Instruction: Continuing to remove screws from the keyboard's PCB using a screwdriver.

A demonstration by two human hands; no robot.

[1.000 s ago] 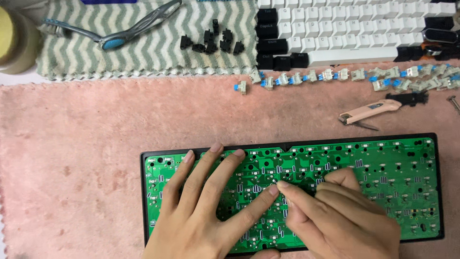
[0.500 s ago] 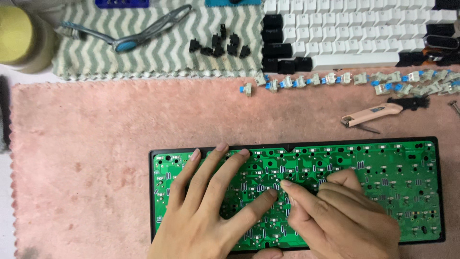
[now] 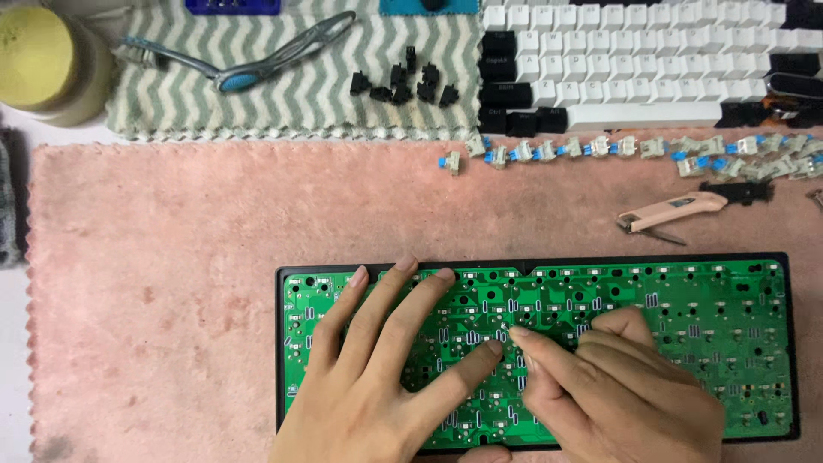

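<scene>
Near the bottom edge, on a pink mat [image 3: 171, 257], lies one green circuit board [image 3: 703, 317] in a black frame, its long side running left to right. Both hands rest on it. The left hand [image 3: 386, 386] lies flat, palm down, four fingers spread and pointing far, thumb reaching right along the board; it pinches nothing. The right hand [image 3: 626, 394] lies just beside it with fingers pressed together and angled left, the forefinger tip meeting the left thumb tip near the board's middle. Whether anything small sits between those tips I cannot tell.

Far right of the board, one pink-handled tool [image 3: 673, 210] with a black tip lies on the mat. Beyond it runs one row of loose switches [image 3: 600, 147], grey bodies with blue stems, too many and too bunched at the right to count; one switch sits apart at the row's left end. Farther still stand keycaps [image 3: 617, 51], white and black, laid out in rows. Left of them, on one striped cloth [image 3: 283, 103], lie one cluster of about seven small black parts [image 3: 403, 84] and one blue-grey puller [image 3: 240, 64]. At the far left corner stands one yellow-topped jar [image 3: 43, 64].
</scene>
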